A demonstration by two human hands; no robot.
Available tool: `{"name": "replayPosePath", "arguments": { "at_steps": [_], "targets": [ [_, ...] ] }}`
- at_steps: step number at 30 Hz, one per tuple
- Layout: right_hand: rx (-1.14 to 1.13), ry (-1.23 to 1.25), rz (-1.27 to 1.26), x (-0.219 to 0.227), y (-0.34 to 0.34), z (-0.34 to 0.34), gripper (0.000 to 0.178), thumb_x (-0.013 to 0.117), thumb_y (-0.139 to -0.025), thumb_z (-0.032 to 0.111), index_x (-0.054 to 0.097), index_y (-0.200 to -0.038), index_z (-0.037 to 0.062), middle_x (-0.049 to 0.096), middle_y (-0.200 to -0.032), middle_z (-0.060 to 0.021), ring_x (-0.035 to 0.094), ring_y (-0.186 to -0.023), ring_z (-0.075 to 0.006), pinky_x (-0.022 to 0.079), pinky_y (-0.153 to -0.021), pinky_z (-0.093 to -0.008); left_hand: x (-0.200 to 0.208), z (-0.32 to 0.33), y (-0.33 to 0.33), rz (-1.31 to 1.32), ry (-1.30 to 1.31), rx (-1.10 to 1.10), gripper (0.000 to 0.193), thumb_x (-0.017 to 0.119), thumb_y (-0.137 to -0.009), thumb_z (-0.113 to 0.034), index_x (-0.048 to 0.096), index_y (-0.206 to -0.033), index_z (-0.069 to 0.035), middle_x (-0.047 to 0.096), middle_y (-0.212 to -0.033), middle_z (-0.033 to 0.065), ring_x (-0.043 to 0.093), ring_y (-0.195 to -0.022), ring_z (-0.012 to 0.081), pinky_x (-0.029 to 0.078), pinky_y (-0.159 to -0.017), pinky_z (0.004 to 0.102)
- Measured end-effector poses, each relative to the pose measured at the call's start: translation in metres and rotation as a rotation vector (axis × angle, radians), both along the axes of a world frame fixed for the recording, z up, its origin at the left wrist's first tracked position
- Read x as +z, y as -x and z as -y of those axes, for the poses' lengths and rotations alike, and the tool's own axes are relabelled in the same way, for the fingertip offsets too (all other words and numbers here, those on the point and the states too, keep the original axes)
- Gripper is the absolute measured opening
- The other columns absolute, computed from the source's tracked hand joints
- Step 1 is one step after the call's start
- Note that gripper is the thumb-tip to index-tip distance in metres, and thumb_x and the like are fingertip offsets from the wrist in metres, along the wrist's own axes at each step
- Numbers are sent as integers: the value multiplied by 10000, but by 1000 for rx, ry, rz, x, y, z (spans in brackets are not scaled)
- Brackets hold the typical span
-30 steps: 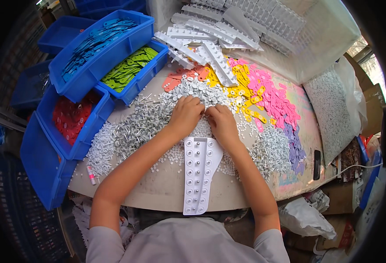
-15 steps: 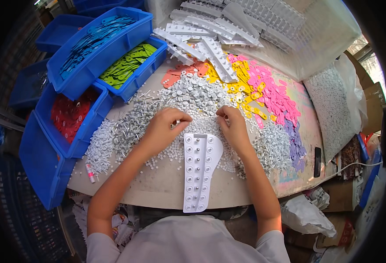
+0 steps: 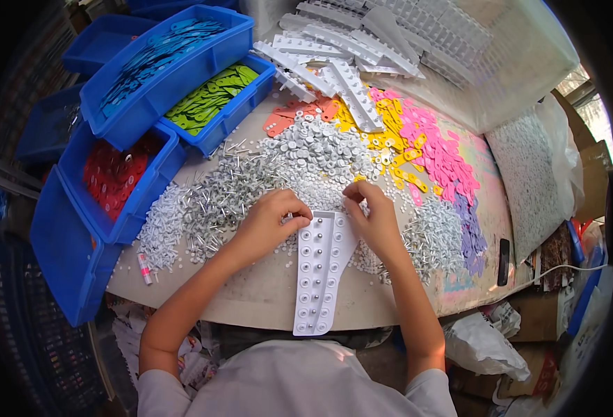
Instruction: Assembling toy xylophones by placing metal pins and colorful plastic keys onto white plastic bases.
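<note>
A white plastic tray [image 3: 324, 278] with two rows of round sockets lies lengthwise toward me at the table's front edge. Small metal pins stand along its middle channel, and one long side bulges at the far end. My left hand [image 3: 273, 221] is closed in a pinch at the tray's far left corner. By the far right corner, my right hand [image 3: 377, 219] pinches too, its fingertips just above the small white discs. Whatever either hand may hold is too small to see. Past my fingers spreads a heap of small white discs [image 3: 320, 189], with larger grey-white caps [image 3: 320, 146] behind it.
Metal pins [image 3: 230, 184] lie left, white pins [image 3: 435, 236] right. Yellow [image 3: 391, 132], pink [image 3: 445, 160] and purple pieces [image 3: 470, 236] flank them. Blue bins [image 3: 174, 90] stack at left; white racks [image 3: 355, 90] lie at the back. A black phone-like object [image 3: 503, 262] rests at right.
Both hands have come nearer to me, from the disc heap to the tray's far end. The left has also shifted right, to the tray's corner. The tray appears slightly tilted compared with before.
</note>
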State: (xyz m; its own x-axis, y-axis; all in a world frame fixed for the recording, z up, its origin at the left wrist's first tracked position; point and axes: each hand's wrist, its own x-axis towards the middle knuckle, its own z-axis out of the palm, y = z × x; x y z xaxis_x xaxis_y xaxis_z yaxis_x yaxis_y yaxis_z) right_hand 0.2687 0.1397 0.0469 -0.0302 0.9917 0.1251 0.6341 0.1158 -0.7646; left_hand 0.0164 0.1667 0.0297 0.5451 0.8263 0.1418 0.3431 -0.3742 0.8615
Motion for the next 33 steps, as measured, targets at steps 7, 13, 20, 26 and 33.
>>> {"name": "replayPosePath", "arguments": {
  "at_steps": [7, 13, 20, 26, 33],
  "targets": [
    [91, 11, 27, 2, 6, 34, 108, 705, -939, 53, 704, -1043, 21, 697, -977, -89, 638, -978, -231, 494, -879, -363, -5, 7, -10, -30, 65, 79, 100, 755, -907, -100, 748, -987, -41, 692, -930, 65, 646, -899, 204, 516, -790, 353],
    [-19, -106, 56, -13, 18, 37, 78, 701, -937, 39, 683, -1008, 13, 661, -978, -113, 615, -964, -274, 491, -874, -379, 1, 12, -16, -60, 176, 190, 98, 768, -906, -128, 733, -941, -44, 676, -864, 60, 654, -804, 214, 523, -751, 359],
    [-122, -227, 160, -29, 23, 50, 114, 730, -927, 60, 679, -1024, 26, 636, -1018, -138, 610, -1008, -332, 525, -843, -420, -16, 19, -10, -132, -523, 178, 149, 821, -856, -178, 759, -907, -52, 684, -856, 70, 643, -798, 279, 516, -722, 387],
    [-126, -282, 270, -29, 25, 51, 161, 749, -893, 36, 702, -1047, 27, 644, -1009, -114, 638, -961, -317, 535, -805, -423, -3, -6, -14, -48, -162, 202, 127, 821, -849, -152, 784, -886, -37, 711, -827, 71, 652, -769, 228, 510, -678, 358],
    [-37, -440, 578, -20, 30, 51, 316, 754, -735, 11, 738, -1046, 68, 664, -1010, -96, 646, -951, -285, 546, -775, -412, -13, -78, -42, -137, -440, 276, 144, 786, -872, -179, 735, -899, -47, 731, -874, 103, 678, -889, 319, 521, -828, 447]
  ]
}}
